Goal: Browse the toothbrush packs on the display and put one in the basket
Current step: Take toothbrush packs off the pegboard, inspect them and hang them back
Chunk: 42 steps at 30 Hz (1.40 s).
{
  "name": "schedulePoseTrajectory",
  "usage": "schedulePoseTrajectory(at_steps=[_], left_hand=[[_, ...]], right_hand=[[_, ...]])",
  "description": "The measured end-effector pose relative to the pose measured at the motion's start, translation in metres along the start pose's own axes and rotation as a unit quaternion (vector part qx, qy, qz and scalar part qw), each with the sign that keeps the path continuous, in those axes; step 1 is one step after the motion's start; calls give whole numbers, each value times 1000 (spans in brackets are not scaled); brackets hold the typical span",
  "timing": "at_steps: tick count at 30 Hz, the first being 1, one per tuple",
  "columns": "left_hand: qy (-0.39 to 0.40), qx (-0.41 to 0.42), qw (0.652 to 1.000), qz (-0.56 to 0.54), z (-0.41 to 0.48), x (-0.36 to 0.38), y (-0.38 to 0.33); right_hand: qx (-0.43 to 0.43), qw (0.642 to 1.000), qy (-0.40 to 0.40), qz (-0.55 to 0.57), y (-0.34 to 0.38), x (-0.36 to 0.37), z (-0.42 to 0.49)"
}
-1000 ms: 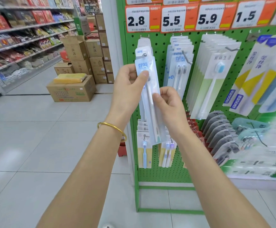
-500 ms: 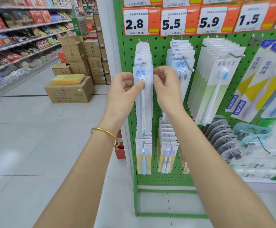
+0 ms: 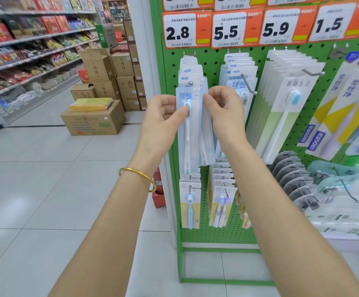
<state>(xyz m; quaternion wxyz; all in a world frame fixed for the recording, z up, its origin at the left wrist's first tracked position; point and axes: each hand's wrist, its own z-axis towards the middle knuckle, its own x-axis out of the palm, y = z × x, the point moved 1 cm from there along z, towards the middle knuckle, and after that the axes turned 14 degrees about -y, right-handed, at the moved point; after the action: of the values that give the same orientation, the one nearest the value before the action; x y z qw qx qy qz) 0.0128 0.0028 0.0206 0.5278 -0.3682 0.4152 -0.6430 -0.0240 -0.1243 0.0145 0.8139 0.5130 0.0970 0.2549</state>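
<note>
Toothbrush pack (image 3: 189,144) vertical, brush head up; left hand (image 3: 163,117), right hand (image 3: 224,113) grips pinch upper edges.

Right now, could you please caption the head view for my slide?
Left hand and right hand hold a toothbrush pack by the hook beneath the 2.8 price tag.

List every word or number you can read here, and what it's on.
"2.8": leftmost price tag
"5.5": second price tag
"5.9": third price tag
"1.5": fourth price tag
"NEW": packs on the left hook
"柔护净齿": held toothbrush pack
"FROG": right-hand packs
Tags' small print: too small to read.
</note>
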Motion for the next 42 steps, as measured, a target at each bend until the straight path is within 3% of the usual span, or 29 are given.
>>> schedulePoseTrajectory(at_steps=[6,17,27,34,39,42], left_hand=[[0,-10,1000,-3,-3,1,0],[0,-17,1000,6,-6,1,-3],[-22,-35,999,12,-13,6,-2],[-134,-28,990,14,-62,3,14],[23,-116,993,21,-115,31,46],[71,-123,990,22,-137,49,56]], right_hand=[[-32,998,-46,-1,7,-4,-4],[-113,982,-101,-114,-2,-22,-31],[-46,990,-79,-110,-10,-53,-56],[25,994,-52,-92,-19,-85,-74],[80,993,-37,-77,-37,-114,-96],[118,991,-27,-64,-46,-129,-106]])
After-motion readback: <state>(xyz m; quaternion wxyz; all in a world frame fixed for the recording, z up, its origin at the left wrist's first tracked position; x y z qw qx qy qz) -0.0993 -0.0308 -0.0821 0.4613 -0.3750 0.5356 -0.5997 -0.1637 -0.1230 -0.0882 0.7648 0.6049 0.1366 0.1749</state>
